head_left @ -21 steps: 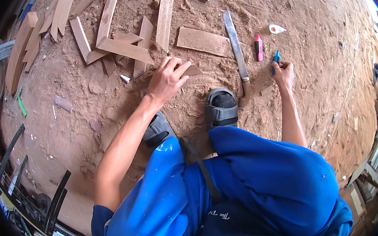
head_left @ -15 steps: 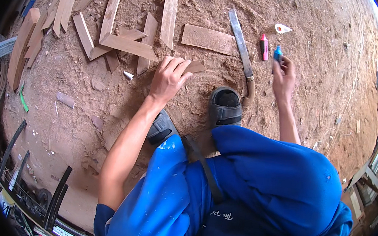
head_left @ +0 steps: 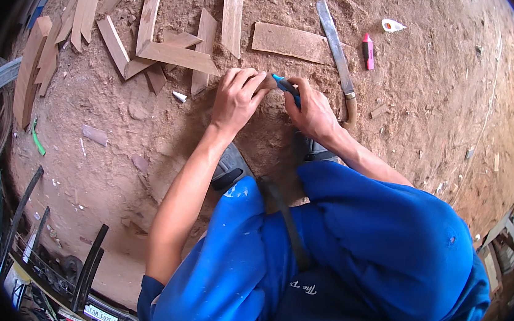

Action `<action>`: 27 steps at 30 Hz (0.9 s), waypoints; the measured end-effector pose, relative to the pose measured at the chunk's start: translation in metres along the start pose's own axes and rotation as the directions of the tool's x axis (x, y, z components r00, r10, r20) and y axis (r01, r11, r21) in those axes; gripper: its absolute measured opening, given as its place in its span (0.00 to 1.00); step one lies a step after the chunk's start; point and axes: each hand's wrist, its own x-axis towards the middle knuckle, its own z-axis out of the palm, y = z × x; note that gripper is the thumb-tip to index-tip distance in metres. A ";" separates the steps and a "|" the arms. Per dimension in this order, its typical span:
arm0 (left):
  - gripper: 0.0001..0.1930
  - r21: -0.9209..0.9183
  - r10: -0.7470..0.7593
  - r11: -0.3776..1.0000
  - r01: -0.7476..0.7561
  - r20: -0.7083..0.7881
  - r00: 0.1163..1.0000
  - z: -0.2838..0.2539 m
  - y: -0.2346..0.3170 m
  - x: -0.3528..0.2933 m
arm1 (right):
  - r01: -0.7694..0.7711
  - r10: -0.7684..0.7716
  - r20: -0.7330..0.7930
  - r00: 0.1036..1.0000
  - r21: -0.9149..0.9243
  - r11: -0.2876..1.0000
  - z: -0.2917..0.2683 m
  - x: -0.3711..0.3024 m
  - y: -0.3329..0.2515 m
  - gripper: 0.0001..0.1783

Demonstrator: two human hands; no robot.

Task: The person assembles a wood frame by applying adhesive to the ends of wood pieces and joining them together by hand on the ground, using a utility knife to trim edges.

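My left hand (head_left: 234, 104) is closed around a short strip of wood (head_left: 268, 83), most of which its fingers hide. From the right, my right hand (head_left: 315, 113) grips a blue highlighter (head_left: 285, 86), its tip pointing left at the strip's end; I cannot tell whether they touch. Just beyond my left hand is a wooden frame (head_left: 180, 58) of joined strips, with other cut pieces under and around it. A small white cone-shaped cap (head_left: 179, 97) lies on the ground left of that hand.
A machete (head_left: 337, 50) with a wooden handle rests across the end of a flat board (head_left: 290, 42). Right of it lie a pink highlighter (head_left: 368, 51) and a white glue bottle (head_left: 393, 26). Several angled wood strips (head_left: 87, 8) are piled at the far left on sawdust-covered ground.
My right hand has brought the blue highlighter leftward, from beside the pink one to the wood strip in my left hand. My left hand keeps its hold, nearly in place.
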 end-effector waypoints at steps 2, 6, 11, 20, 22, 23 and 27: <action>0.20 -0.009 0.000 1.000 0.000 0.003 1.000 -0.001 -0.001 0.000 | 0.033 -0.034 -0.031 0.999 -0.008 0.999 0.000 0.001 -0.002 0.20; 0.19 -0.021 0.003 1.000 -0.003 0.016 1.000 0.000 -0.002 0.002 | -0.001 0.001 -0.008 1.000 -0.044 0.999 0.003 0.003 0.002 0.20; 0.20 -0.038 0.018 0.999 -0.018 0.006 1.000 0.000 -0.003 0.003 | -0.016 0.017 0.004 1.000 -0.067 0.998 0.002 0.003 -0.004 0.20; 0.20 -0.043 0.040 0.998 -0.040 -0.001 0.999 0.002 -0.005 0.003 | -0.013 0.027 0.061 0.998 -0.219 0.976 0.002 0.006 -0.008 0.16; 0.19 -0.041 0.035 0.999 -0.034 0.009 0.999 0.002 -0.005 0.003 | -0.052 0.081 0.107 0.991 -0.253 0.966 0.000 0.002 -0.010 0.15; 0.19 -0.041 0.028 0.999 -0.028 0.018 0.999 0.001 -0.005 0.002 | -0.060 0.095 0.123 0.988 -0.265 0.963 -0.003 -0.002 -0.010 0.15; 0.20 -0.029 0.031 0.999 -0.031 0.002 1.000 0.003 -0.005 0.004 | -0.096 0.121 0.113 0.986 -0.204 0.974 -0.016 -0.011 -0.016 0.15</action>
